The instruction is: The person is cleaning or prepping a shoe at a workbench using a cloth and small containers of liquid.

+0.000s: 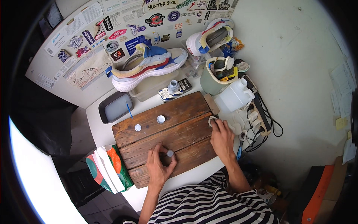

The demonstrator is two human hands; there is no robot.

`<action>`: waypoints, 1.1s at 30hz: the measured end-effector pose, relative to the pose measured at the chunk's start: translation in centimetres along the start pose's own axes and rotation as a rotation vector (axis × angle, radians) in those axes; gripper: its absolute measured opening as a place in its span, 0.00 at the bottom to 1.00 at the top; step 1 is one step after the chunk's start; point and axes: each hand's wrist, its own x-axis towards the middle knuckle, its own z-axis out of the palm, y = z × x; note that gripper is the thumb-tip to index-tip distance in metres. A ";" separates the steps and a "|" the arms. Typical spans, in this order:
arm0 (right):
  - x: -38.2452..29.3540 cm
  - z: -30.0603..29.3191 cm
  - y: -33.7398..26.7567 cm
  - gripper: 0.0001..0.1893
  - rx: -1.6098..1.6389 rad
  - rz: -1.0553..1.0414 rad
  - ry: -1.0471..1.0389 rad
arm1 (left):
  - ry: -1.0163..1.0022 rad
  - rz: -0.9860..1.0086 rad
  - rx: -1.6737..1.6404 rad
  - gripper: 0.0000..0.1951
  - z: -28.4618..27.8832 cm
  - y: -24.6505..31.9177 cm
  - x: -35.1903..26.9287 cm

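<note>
My left hand [160, 165] pinches a small round grey container [170, 153] between thumb and fingers, low over the wooden board [173, 131]. At the board's right edge, my right hand [223, 137] has its fingertips on a crumpled white tissue or cloth [212, 121]. Farther back on the wood lie a small round cup or cap [160, 119] with pale contents and a flatter pale disc [138, 127]. A thin blue brush [129, 109] leans over the rim of a dark tray [105, 114] holding greyish liquid.
Behind the board, an unlidded paint bottle [173, 87] stands on small boxes. One multicoloured sneaker [151, 65] rests on a clear container, another [209, 36] farther right. A white jug [233, 96], a brush bin [209, 81] and a power strip [258, 117] line the right; tissues [109, 169] lie left.
</note>
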 end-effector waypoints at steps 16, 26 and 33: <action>-2.1 -0.7 0.2 0.16 -0.090 0.027 -0.034 | -0.006 0.014 0.015 0.37 0.0 0.1 0.1; -5.0 -0.3 -7.4 0.20 0.083 -0.254 -0.061 | -0.014 0.012 0.018 0.38 0.3 -0.3 -0.2; -5.7 -2.5 0.5 0.22 -0.063 -0.007 -0.090 | -0.005 0.003 0.007 0.38 0.1 -0.1 -0.1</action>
